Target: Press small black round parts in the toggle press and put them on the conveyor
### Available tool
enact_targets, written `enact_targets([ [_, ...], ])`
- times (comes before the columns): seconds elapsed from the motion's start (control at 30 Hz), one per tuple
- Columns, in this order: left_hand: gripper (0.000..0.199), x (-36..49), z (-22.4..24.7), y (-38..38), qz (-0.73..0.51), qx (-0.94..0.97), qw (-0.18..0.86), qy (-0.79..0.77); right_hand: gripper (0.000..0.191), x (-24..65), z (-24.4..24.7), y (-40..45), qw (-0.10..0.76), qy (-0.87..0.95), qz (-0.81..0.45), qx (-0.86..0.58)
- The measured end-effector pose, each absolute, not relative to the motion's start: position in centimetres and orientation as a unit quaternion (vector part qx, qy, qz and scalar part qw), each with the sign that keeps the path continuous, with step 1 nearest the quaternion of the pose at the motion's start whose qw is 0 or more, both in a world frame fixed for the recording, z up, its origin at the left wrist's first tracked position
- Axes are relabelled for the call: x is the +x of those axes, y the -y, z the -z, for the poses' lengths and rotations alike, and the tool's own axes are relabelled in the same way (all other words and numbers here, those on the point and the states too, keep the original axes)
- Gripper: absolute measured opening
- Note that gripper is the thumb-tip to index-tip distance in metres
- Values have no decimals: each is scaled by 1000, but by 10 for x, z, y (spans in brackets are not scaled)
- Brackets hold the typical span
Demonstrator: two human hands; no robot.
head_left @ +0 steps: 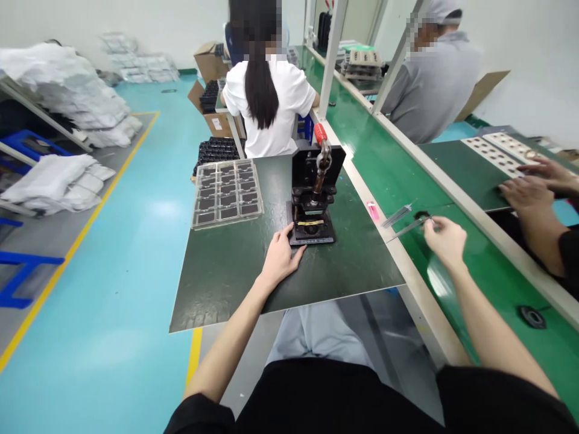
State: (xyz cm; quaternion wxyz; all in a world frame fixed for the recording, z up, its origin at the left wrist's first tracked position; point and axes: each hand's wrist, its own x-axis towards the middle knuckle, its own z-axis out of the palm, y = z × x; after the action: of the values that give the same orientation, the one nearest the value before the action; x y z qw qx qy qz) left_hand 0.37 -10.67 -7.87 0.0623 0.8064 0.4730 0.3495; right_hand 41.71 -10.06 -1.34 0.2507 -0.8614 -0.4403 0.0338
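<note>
step: likely part pickup | left hand [277, 258]: fingers spread against toggle press [313, 194] | right hand [447, 239]: at dark part [421, 214], pinch can't tell | next: likely needs secure pinch

Far left of the left fingers [284, 232]: stacked white bundles [85, 90], a blue frame [31, 259], a yellow floor line [110, 194]. Well beyond those fingers: a cardboard box [221, 125], a white-shirted person [289, 90]. Beyond the right fingers [435, 225], rightward: a grey-shirted person [429, 84], white boards with holes [491, 158].
</note>
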Motion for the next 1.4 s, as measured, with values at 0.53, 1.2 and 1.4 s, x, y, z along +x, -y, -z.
enact_targets([
  [0.53,25,20,57,132,-286,864,157,-384,41,194,39,197,394,561,-250,-684],
  [1.2,32,20,60,128,-308,865,178,-353,54,209,16,96,477,640,-250,-548],
  [1.4,49,19,60,129,-291,864,205,-356,39,200,25,81,407,696,-184,-563],
])
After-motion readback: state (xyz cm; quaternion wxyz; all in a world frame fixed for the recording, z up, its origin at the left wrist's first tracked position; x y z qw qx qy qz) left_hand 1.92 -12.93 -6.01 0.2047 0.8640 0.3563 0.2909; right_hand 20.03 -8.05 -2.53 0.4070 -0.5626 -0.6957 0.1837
